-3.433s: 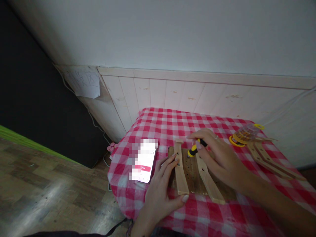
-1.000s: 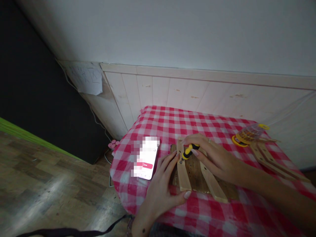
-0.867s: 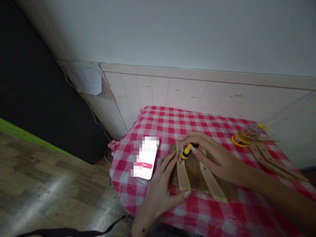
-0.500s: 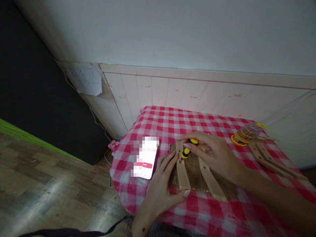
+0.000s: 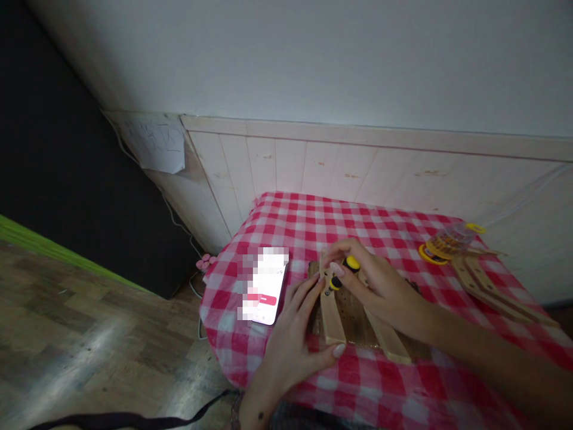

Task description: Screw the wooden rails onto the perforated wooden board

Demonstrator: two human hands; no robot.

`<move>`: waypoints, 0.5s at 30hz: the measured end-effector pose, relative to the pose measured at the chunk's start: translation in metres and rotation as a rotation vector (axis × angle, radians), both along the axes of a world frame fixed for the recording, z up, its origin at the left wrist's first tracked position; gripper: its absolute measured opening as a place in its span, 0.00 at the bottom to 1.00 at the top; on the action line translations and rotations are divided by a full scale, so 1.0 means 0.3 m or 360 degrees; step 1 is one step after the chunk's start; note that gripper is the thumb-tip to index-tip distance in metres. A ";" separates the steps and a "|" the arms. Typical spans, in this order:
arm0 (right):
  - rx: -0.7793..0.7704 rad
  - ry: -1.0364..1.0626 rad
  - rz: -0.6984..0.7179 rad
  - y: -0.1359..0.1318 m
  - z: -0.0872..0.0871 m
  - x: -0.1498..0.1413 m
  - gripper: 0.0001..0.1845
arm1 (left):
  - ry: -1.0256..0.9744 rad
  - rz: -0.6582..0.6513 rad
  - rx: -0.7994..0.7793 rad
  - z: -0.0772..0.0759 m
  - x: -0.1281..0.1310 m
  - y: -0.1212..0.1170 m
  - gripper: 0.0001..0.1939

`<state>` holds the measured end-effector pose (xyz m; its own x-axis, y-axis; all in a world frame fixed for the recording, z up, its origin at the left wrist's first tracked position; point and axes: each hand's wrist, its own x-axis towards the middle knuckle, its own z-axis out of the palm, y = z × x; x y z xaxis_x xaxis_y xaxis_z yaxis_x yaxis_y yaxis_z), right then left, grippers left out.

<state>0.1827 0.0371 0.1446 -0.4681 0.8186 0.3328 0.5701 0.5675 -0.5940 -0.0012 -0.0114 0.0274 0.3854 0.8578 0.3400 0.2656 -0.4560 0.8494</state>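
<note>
My right hand is shut on a yellow-and-black screwdriver, whose tip rests on a screw in the upper part of a pale wooden slat. That slat lies across a dark, scuffed wooden board, beside a second slat set at an angle. My left hand grips the first slat's left side, with fingertips near the screw and the thumb at the lower end. The board's upper part is hidden under my right hand.
A smartphone with a blurred screen lies left of the board on a red-and-white gingham tablecloth. At the right are a clear-and-yellow container and more wooden slats. The table meets a panelled wall behind; wood flooring lies left.
The screwdriver tip has moved from the board's middle onto the left slat's screw. My right hand has twisted around the handle, turning it more upright. My left hand has stayed on the slat.
</note>
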 end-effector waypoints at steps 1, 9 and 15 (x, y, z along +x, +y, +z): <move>0.0005 -0.0017 -0.0024 -0.001 -0.002 -0.008 0.07 | 0.0005 0.0000 0.0000 0.000 0.000 0.000 0.42; 0.0464 -0.0491 -0.0099 0.018 0.045 0.004 0.18 | 0.0011 -0.0011 0.0018 -0.006 -0.003 -0.001 0.43; 0.0418 -0.0419 0.0138 0.030 0.090 0.027 0.14 | 0.0004 -0.0008 0.0033 -0.001 -0.002 0.000 0.43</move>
